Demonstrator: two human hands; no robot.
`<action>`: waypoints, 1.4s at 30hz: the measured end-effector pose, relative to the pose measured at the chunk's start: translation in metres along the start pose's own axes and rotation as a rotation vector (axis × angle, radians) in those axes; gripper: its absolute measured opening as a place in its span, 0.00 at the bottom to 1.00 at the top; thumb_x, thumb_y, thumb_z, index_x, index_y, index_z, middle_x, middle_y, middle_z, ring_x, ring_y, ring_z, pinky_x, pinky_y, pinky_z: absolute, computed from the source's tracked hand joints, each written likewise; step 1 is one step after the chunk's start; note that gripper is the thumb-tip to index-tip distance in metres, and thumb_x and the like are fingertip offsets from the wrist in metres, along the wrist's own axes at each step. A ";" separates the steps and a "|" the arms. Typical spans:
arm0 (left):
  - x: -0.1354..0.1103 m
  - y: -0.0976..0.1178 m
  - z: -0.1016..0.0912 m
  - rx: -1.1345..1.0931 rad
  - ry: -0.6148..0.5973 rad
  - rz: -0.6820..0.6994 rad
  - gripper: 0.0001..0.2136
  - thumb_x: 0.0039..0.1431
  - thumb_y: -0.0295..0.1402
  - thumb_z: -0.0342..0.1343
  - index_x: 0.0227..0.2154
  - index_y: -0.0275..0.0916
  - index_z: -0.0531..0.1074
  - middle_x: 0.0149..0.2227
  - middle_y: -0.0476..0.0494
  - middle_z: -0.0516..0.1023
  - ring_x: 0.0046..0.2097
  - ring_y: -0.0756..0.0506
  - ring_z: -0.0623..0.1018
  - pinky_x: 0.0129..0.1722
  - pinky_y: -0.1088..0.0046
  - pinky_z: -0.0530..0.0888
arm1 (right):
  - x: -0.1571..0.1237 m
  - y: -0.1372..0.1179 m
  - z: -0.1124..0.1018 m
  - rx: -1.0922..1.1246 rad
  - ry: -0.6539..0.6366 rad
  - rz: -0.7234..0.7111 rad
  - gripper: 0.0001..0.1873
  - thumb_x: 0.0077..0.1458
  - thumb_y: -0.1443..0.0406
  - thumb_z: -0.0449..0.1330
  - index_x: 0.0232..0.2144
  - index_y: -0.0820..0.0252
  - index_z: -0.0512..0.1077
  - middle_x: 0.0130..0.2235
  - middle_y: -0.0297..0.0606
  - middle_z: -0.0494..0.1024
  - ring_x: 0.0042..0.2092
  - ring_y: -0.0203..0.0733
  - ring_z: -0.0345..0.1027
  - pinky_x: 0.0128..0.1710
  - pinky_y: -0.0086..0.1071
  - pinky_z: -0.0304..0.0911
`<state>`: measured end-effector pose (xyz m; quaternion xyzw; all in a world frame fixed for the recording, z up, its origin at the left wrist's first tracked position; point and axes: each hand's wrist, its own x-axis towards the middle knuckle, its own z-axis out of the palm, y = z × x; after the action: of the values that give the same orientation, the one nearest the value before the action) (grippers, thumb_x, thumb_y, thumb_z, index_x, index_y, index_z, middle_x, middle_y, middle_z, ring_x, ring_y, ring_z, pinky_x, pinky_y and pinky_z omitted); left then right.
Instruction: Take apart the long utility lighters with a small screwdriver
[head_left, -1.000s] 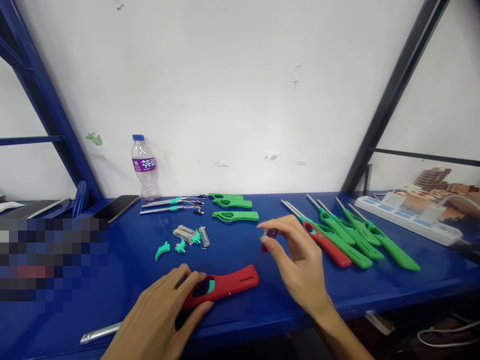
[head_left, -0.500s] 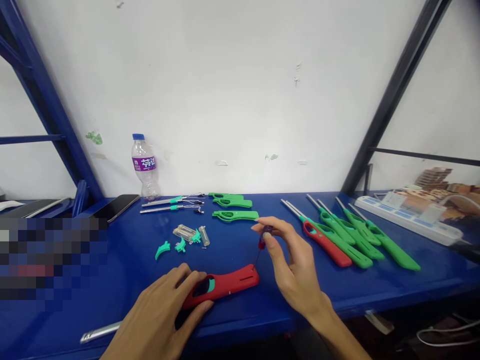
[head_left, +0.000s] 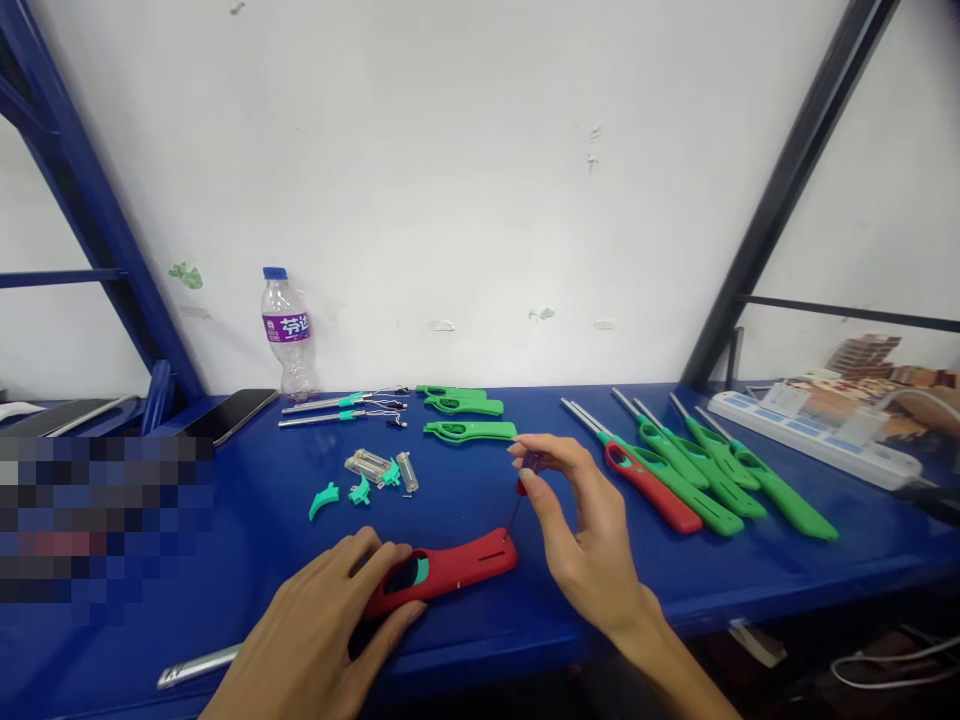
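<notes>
A red long-neck lighter (head_left: 472, 567) lies on the blue table, its handle pointing right and its metal tube (head_left: 196, 666) showing beyond my wrist. My left hand (head_left: 330, 610) is closed around the trigger end, partly hiding it. A small screwdriver (head_left: 525, 476) with a dark red handle is pinched in my right hand (head_left: 585, 530). Its thin shaft slants down, and the tip meets the end of the red handle. Behind my left hand lie teal triggers (head_left: 324, 500) and clear fuel tanks (head_left: 369, 465).
Metal tubes with wires (head_left: 337, 415) and green handle shells (head_left: 469, 432) lie at the back. Several green lighters (head_left: 787, 490) and a red one (head_left: 660, 493) rest at right, near a white power strip (head_left: 817, 440). A bottle (head_left: 287, 335) and a phone (head_left: 236, 415) stand at back left.
My right thumb and fingers have shifted slightly on the screwdriver handle, whose tip stays at the same spot. The left hand and the red lighter hold still.
</notes>
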<state>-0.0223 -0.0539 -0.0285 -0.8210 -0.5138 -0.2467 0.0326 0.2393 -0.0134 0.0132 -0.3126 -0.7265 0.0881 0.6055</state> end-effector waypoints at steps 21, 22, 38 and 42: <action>0.000 0.000 0.001 -0.001 -0.019 -0.002 0.14 0.70 0.50 0.51 0.53 0.55 0.70 0.46 0.50 0.78 0.44 0.44 0.83 0.42 0.69 0.79 | -0.001 0.003 0.001 -0.016 0.044 -0.037 0.15 0.64 0.71 0.61 0.52 0.51 0.71 0.46 0.36 0.74 0.46 0.42 0.69 0.47 0.38 0.67; 0.000 0.000 0.001 0.002 -0.013 -0.001 0.15 0.69 0.51 0.51 0.53 0.55 0.70 0.46 0.50 0.78 0.44 0.44 0.83 0.41 0.69 0.79 | -0.001 0.003 0.001 -0.019 0.067 -0.040 0.14 0.64 0.71 0.62 0.50 0.50 0.71 0.45 0.36 0.73 0.45 0.42 0.69 0.46 0.38 0.68; -0.001 0.000 0.001 0.015 0.015 0.014 0.14 0.69 0.51 0.52 0.52 0.54 0.70 0.45 0.50 0.79 0.43 0.44 0.83 0.40 0.70 0.80 | -0.002 0.004 0.002 -0.008 0.028 -0.037 0.17 0.65 0.71 0.60 0.54 0.51 0.70 0.48 0.37 0.76 0.48 0.43 0.71 0.49 0.39 0.68; 0.000 0.000 0.000 0.004 0.006 0.018 0.14 0.70 0.49 0.52 0.52 0.54 0.70 0.44 0.50 0.78 0.41 0.45 0.83 0.40 0.71 0.79 | -0.002 0.004 0.003 -0.020 0.083 -0.044 0.16 0.64 0.71 0.61 0.51 0.50 0.71 0.45 0.36 0.75 0.45 0.42 0.70 0.46 0.38 0.69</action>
<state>-0.0219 -0.0541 -0.0284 -0.8249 -0.5066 -0.2477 0.0377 0.2379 -0.0104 0.0088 -0.3061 -0.7082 0.0542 0.6338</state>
